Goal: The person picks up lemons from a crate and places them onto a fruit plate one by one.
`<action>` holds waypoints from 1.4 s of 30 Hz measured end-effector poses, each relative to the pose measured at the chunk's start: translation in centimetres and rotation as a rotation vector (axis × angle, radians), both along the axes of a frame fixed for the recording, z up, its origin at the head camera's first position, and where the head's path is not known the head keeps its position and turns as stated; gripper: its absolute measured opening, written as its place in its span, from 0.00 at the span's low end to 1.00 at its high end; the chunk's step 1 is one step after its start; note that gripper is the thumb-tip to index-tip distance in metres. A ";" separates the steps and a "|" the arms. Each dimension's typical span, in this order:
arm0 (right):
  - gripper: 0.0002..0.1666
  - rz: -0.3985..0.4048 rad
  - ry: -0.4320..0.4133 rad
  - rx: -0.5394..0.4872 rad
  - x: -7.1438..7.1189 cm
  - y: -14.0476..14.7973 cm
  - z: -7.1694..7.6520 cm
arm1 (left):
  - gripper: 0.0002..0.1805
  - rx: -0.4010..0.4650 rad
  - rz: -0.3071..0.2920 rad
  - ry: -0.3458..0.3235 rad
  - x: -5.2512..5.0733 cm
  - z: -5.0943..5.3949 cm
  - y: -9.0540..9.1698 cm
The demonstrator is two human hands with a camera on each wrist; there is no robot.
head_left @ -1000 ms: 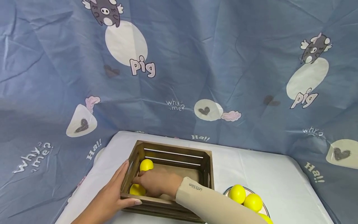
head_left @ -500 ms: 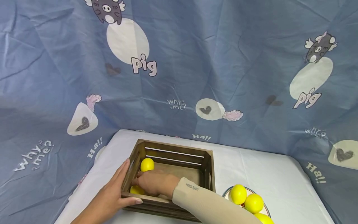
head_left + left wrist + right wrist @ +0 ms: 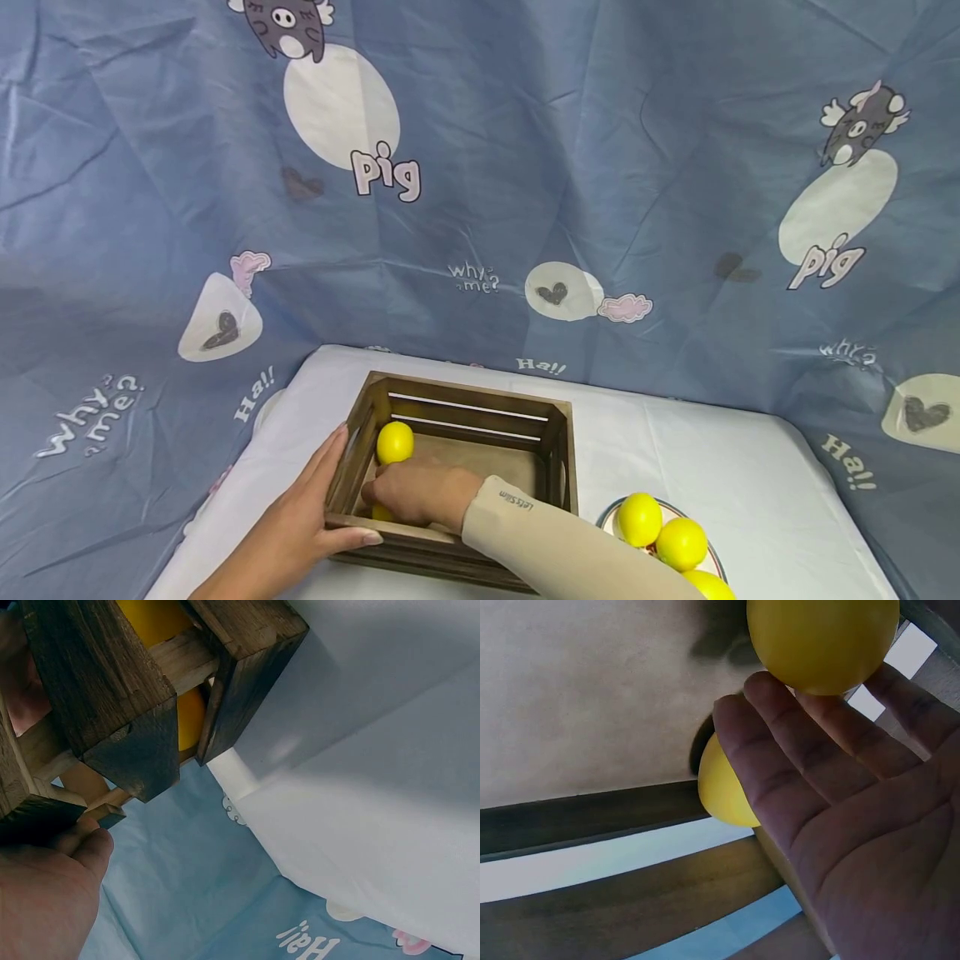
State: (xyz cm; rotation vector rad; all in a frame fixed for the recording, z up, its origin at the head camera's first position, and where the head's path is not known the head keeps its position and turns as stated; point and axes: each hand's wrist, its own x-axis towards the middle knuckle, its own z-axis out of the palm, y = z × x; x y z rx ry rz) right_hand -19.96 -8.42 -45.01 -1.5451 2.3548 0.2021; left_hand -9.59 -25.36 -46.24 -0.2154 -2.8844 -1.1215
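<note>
A dark wooden slatted crate [image 3: 480, 542] stands on the white tabletop. My left hand [image 3: 296, 512] rests against its near left corner, straight fingers along the left side and thumb on the front. In the left wrist view, the hand [image 3: 49, 904] touches the crate's wood [image 3: 127, 757]. Inside the crate, my right hand [image 3: 416, 492] reaches to the left end. Its straight fingers [image 3: 787, 750] lie against a smooth yellow lemon [image 3: 821, 641] in the right wrist view; the thumb is hidden. Beyond those fingers sits a second lemon [image 3: 724, 787], also visible from the head as a lemon [image 3: 395, 442].
Right of the crate, a white plate [image 3: 713, 560] with a coloured rim bears several lemons [image 3: 681, 543], cut off by the frame edge. The white tabletop [image 3: 697, 442] ends at a blue printed cloth [image 3: 480, 208] hanging behind.
My right fingers have shifted slightly right inside the crate, and the nearer lemon has moved right with them, mostly under the hand. The left hand stays at the crate's corner.
</note>
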 end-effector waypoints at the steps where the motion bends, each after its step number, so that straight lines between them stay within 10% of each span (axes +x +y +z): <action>1: 0.14 0.001 -0.002 -0.001 0.0 0.0 0.0 | 0.74 -0.001 0.002 0.000 0.0 0.0 0.0; 42: 0.14 -0.099 -0.020 0.042 0.0 0.2 0.1 | 0.74 -0.006 0.007 0.026 0.0 -0.1 0.0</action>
